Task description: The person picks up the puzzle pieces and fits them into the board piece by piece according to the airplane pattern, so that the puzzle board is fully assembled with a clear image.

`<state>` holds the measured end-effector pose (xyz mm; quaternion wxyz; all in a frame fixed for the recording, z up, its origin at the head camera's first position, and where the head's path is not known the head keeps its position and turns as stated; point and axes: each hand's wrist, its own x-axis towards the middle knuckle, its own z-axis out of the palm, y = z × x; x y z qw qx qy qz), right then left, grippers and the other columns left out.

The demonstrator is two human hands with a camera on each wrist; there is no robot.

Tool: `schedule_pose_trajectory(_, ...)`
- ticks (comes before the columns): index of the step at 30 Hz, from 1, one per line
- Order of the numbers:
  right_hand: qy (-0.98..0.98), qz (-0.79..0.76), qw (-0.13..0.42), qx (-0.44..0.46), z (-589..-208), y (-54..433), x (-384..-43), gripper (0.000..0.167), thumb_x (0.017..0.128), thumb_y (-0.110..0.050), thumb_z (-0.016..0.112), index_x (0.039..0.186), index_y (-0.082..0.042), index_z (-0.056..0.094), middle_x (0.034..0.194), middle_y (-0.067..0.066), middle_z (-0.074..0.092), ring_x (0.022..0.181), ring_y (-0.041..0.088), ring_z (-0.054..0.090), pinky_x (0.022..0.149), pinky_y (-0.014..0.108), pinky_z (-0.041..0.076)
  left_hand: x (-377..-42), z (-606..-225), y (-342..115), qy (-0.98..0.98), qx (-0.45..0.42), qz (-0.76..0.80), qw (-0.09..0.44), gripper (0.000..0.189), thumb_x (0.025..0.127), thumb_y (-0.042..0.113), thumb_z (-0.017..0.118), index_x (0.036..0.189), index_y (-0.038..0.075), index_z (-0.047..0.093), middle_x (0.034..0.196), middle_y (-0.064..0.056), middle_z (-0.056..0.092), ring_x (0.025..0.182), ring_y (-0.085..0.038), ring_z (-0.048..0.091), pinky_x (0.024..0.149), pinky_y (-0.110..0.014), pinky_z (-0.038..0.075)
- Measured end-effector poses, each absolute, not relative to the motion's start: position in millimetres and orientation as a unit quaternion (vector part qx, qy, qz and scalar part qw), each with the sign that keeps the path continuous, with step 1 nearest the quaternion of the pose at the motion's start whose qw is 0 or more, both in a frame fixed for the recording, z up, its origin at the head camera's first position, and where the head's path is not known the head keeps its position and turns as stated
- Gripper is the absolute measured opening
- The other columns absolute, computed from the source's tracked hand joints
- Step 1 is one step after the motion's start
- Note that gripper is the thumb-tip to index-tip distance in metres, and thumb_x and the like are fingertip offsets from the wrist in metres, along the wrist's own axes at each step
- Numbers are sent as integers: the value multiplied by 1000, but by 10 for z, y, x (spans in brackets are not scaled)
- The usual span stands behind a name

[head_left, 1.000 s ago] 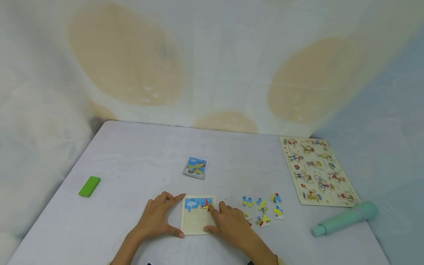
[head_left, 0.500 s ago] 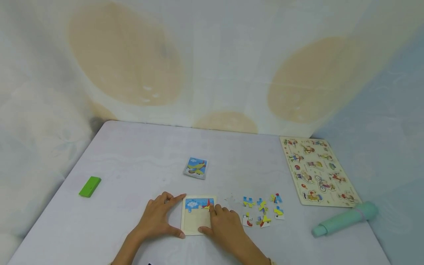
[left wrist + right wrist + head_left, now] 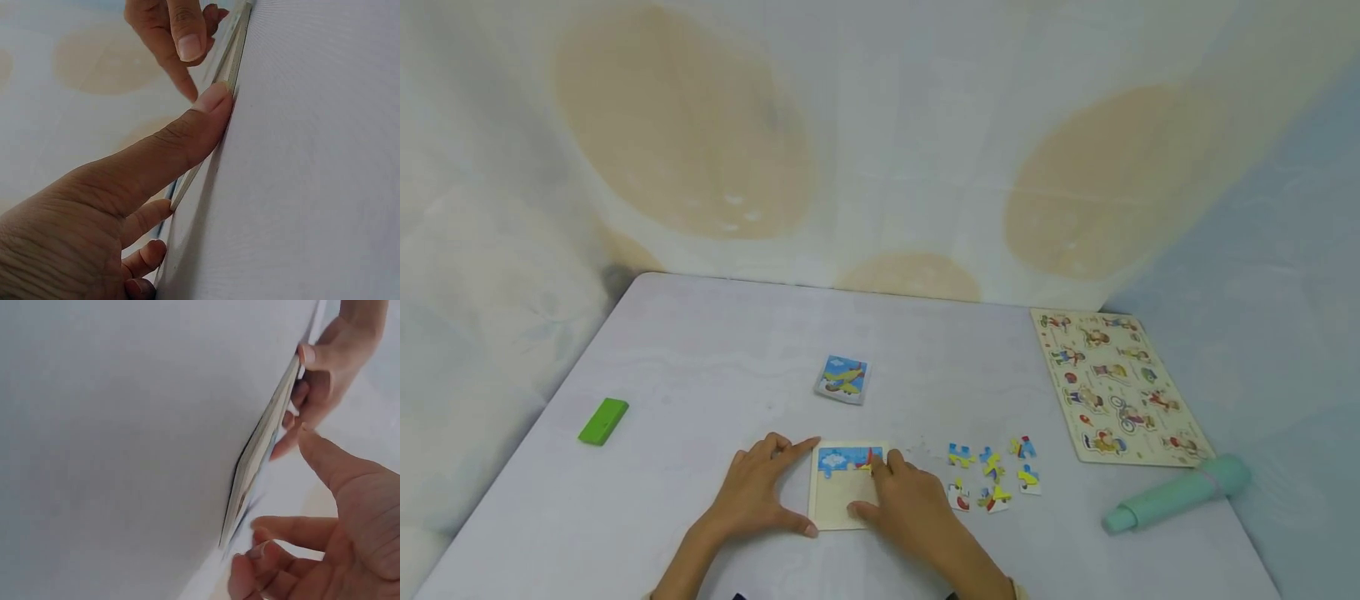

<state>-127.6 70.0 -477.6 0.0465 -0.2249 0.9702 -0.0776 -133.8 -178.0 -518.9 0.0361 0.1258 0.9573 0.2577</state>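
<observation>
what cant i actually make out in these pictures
Head view: lower right of the square pale wooden puzzle tray, covered by the right grip.
Head view: right beige sleeve, cut off by the bottom edge.
Head view: fine details on the cream rectangular picture board, too small.
Left wrist view: tray's picture, turned nearly edge-on.

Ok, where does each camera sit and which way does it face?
Head: on the head, facing forward and down at the table; left hand, right hand, forearms show.
Left wrist: on that wrist, facing the puzzle tray; left hand near, right hand beyond.
Right wrist: on that wrist, facing the puzzle tray; right hand near, left hand beyond.
Both wrist views share the tray, seen edge-on.
</observation>
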Motion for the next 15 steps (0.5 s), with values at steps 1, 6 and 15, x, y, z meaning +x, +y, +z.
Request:
schedule_pose_trajectory(1, 969, -96, 42, -222, -4769, 745, -1296, 74, 85, -58, 69, 133, -3, 61, 93, 2, 52, 66, 9, 46, 57, 21, 42, -1337, -5189, -1778, 958, 124, 257, 39, 117, 39, 77, 83, 144, 36, 52, 105, 12, 46, 95, -10, 44, 76, -31, 27)
schedule_pose_trajectory(6, 967, -188, 19, -173, -4734, 1013, -1394, 61, 81, -41, 80, 130, -8, 63, 97, -1, 48, 68, 7, 42, 59, 18, 39, -1331, -5190, -1777, 958, 120, 256, 46, 118, 38, 77, 83, 144, 36, 52, 104, 12, 45, 94, -9, 42, 75, -31, 27)
schedule_pose_trajectory(15, 949, -302, 26, -84, -4763, 1429, -1561, 50, 72, -18, 88, 118, -10, 70, 88, 0, 51, 68, 9, 42, 57, 21, 38, -1337, -5197, -1778, 957, 123, 258, 40, 118, 38, 76, 85, 144, 36, 52, 103, 12, 44, 94, -10, 42, 74, -30, 26)
